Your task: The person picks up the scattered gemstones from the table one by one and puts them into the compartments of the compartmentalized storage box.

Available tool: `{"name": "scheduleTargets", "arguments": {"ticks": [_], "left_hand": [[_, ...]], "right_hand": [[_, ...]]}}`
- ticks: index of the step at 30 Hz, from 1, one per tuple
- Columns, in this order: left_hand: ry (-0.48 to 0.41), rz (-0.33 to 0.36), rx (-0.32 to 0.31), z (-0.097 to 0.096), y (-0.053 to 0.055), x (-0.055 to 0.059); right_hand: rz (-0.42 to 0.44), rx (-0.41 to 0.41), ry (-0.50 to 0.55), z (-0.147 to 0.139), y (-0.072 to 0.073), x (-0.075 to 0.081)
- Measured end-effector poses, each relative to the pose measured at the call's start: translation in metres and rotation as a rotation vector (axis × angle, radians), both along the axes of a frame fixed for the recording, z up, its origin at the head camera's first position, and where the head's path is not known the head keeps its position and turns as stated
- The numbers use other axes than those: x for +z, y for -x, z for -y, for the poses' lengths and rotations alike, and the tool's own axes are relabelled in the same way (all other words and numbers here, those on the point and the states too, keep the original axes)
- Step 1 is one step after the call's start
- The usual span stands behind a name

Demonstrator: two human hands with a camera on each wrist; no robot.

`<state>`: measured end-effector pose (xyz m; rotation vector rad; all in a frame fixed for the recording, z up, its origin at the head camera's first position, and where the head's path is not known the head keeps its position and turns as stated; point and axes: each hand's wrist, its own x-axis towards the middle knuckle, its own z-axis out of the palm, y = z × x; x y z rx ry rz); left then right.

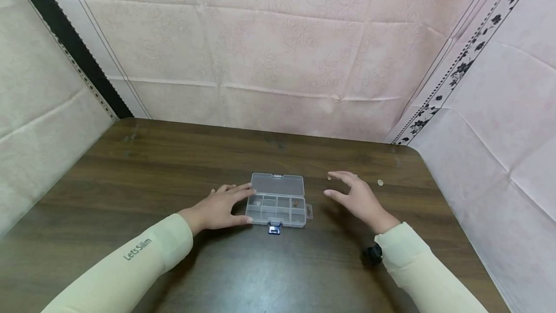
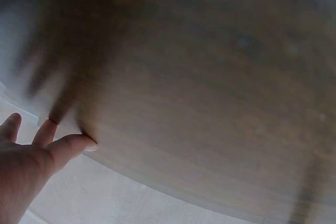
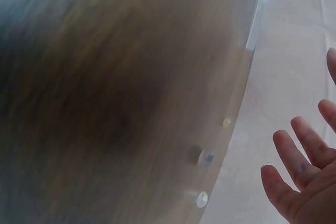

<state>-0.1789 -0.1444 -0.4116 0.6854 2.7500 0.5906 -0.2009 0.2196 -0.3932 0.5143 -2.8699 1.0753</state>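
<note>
A clear plastic compartment box [image 1: 276, 209] lies on the wooden table with its lid [image 1: 278, 185] raised toward the back. A small brownish piece [image 1: 296, 203] sits in a right-hand compartment; something pale shows in a left one. My left hand [image 1: 221, 207] rests at the box's left side, fingers spread, thumb at the front corner and index finger by the hinge. To the right of the box, my right hand [image 1: 358, 201] hovers with fingers apart, holding nothing visible. A tiny pale piece [image 1: 328, 177] is by its fingertips. Farther right lies a small round pale piece [image 1: 380, 182].
In the right wrist view, small clear pieces [image 3: 206, 157] stand on the table near its far edge. A blue-marked latch [image 1: 274, 229] juts from the box's front, and a clear tab [image 1: 309, 211] from its right side. Pale cloth [image 1: 278, 52] hangs behind the table [image 1: 195, 158].
</note>
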Motion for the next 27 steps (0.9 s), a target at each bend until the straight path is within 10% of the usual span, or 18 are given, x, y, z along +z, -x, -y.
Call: {"name": "scheduleTargets", "arguments": {"ticks": [27], "left_hand": [[0.008, 0.001, 0.002, 0.000, 0.001, -0.001]], "right_hand": [[0.131, -0.057, -0.038, -0.034, 0.011, -0.009]]}}
